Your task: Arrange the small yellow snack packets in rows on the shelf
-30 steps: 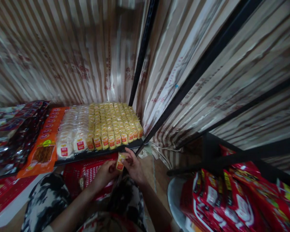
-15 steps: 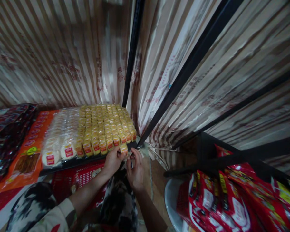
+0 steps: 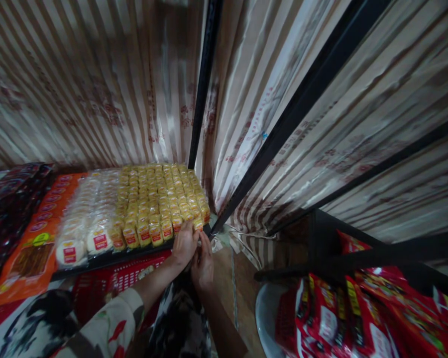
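Observation:
In the head view my left hand (image 3: 184, 244) pinches a small yellow-wrapped snack packet (image 3: 197, 223) at the front right end of the rows. My right hand (image 3: 203, 261) is just right of it, fingers curled and fingertips against the packet's lower edge; its grip is partly hidden. Behind and to the left stand several tight rows of matching yellow snack packets (image 3: 155, 199) with red-and-white labels. They sit on a black shelf (image 3: 130, 256). White round snack packets (image 3: 99, 238) in clear wrap line up left of the yellow ones.
Orange bags (image 3: 37, 248) and dark shiny packs (image 3: 13, 214) fill the shelf's left. Below is a red basket (image 3: 130, 276). Black posts (image 3: 269, 134) slant close by on the right, before a striped curtain (image 3: 97, 89). Red snack bags (image 3: 328, 308) lie at lower right beside a pale basin (image 3: 263, 313).
My left hand has carried the packet from over my lap up to the front of the yellow rows. The right hand let go midway, then came back against it. The view shifted slightly.

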`<state>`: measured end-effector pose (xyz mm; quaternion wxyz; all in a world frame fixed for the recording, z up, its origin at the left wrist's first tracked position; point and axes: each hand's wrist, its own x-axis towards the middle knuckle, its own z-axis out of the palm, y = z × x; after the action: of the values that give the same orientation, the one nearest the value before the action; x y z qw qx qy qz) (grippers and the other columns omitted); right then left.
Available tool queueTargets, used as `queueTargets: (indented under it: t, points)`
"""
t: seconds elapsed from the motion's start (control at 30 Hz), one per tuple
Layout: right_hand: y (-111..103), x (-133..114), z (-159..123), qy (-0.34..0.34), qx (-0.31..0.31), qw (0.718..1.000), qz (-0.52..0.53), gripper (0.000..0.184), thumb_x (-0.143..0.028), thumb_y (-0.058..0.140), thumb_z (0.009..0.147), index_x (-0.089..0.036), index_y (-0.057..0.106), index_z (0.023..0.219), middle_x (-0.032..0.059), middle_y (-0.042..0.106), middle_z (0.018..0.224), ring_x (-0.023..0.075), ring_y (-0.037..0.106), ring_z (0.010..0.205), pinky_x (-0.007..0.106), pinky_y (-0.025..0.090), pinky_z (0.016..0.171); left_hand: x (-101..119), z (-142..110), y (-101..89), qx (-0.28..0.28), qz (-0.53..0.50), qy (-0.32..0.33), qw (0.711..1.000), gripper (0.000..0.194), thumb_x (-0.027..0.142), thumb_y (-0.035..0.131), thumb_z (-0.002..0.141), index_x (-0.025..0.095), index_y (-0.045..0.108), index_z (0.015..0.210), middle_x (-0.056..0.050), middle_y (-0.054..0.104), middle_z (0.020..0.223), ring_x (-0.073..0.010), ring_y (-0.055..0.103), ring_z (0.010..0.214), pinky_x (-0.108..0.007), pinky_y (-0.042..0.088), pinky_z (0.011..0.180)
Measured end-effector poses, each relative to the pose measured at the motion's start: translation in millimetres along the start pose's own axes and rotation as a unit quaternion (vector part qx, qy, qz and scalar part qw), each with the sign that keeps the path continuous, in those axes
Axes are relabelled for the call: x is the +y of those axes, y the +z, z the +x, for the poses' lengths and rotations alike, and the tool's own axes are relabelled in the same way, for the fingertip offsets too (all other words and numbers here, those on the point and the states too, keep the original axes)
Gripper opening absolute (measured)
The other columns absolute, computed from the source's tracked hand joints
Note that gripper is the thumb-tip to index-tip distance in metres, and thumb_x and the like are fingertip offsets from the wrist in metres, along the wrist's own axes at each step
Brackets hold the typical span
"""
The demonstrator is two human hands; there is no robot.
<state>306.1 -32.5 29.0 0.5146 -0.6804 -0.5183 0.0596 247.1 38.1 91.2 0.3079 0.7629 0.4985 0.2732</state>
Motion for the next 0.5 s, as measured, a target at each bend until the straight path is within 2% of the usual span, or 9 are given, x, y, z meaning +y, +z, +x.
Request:
queueTargets:
  t: [0.1, 0.23, 0.33, 0.5]
  points:
    - [3.9, 5.8, 1.3, -0.005, 0.002, 1.0, 0.0, 0.045, -0.018, 0.035, 0.087, -0.015, 0.04, 0.131, 0.016, 0.047, 0.131, 0.023, 0.043, 0.124, 0.047, 0.039, 0.1, -2.1, 1.1, 6.7, 0.011, -0.004, 0.013, 1.0, 0.035, 0.02, 0.041, 0.085, 0.014, 0.047, 0.119, -0.013, 0.055, 0.117, -0.023, 0.051, 0.112, -0.04, 0.041, 0.097]
    - [7.9, 13.1, 2.7, -0.012, 0.017, 1.0, -0.003, 0.045, -0.02, 0.038, 0.086, -0.014, 0.039, 0.131, 0.0174, 0.047, 0.13, 0.0233, 0.044, 0.123, 0.046, 0.042, 0.097, -2.7, -0.5, 12.6, 0.009, 0.012, 0.018, 1.0, 0.034, 0.021, 0.038, 0.086, 0.011, 0.05, 0.116, -0.014, 0.052, 0.115, -0.0215, 0.053, 0.107, -0.037, 0.043, 0.095]
    - [7.6, 12.7, 3.2, -0.011, 0.022, 1.0, 0.001, 0.046, -0.022, 0.039, 0.086, -0.014, 0.038, 0.131, 0.0175, 0.046, 0.13, 0.0237, 0.044, 0.122, 0.046, 0.042, 0.097, -1.2, -1.7, 11.6, 0.006, 0.029, 0.006, 1.0, 0.034, 0.024, 0.038, 0.087, 0.011, 0.05, 0.116, -0.015, 0.05, 0.116, -0.022, 0.055, 0.103, -0.037, 0.046, 0.091]
    - [6.7, 8.7, 3.4, -0.002, 0.023, 1.0, -0.012, 0.044, -0.021, 0.036, 0.087, -0.013, 0.039, 0.13, 0.018, 0.046, 0.13, 0.0244, 0.043, 0.122, 0.048, 0.041, 0.098, -1.8, 0.5, 8.7, -0.005, 0.034, 0.01, 0.999, 0.038, 0.023, 0.039, 0.087, 0.013, 0.043, 0.124, -0.015, 0.05, 0.122, -0.0232, 0.051, 0.112, -0.037, 0.044, 0.094]
